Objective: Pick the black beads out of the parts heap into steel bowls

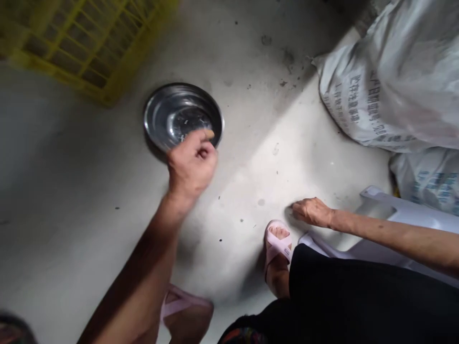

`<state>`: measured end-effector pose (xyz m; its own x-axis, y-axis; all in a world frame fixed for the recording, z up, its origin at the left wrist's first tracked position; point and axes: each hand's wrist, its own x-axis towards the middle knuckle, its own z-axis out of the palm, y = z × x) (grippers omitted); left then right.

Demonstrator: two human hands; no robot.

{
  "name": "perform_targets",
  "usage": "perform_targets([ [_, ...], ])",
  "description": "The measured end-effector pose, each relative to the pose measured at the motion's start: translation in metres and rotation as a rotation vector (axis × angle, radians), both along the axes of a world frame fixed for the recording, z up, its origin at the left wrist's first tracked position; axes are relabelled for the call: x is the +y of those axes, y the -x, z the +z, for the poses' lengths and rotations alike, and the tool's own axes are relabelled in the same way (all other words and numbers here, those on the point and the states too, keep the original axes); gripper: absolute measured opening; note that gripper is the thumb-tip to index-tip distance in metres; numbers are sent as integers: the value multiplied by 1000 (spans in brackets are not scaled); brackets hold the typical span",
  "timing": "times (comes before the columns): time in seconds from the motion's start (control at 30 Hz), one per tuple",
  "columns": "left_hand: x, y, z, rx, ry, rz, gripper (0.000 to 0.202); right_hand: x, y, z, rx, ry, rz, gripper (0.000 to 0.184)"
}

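My left hand (pixel 191 165) hovers over the near rim of a round steel bowl (pixel 168 112) on the concrete floor. Its fingers are curled together, and something small and tan shows at the fingertips, too blurred to name. A few small bits lie in the bowl. My right hand (pixel 311 211) is down on the floor by my right foot, fingers pinched together against the ground; what they pinch, if anything, is too small to see.
A yellow plastic crate (pixel 86 38) stands at the back left. Two white woven sacks (pixel 390 81) lie at the right. A white plastic stool (pixel 401 215) is under me. My feet wear pink sandals (pixel 277 246).
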<state>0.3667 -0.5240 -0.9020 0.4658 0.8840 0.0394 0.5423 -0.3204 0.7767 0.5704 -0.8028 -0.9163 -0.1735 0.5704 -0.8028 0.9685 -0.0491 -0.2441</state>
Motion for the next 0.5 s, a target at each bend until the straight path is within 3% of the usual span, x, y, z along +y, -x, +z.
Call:
perform_targets([
  [0.1,39,13,3,10,63,29,38,-10,18,-6,-56,-68,148,21],
  [0.17,44,31,-5,53,85,65,40,-17,25,-10,-84,-120,217,21],
  [0.37,0,116,-57,179,200,293,36,-38,29,-25,-100,-263,298,22],
  [0.43,-15,132,-73,242,263,337,35,-46,28,-32,-122,-349,321,24],
  [0.5,-23,132,-81,301,288,304,35,-52,26,-37,-133,-417,344,26],
])
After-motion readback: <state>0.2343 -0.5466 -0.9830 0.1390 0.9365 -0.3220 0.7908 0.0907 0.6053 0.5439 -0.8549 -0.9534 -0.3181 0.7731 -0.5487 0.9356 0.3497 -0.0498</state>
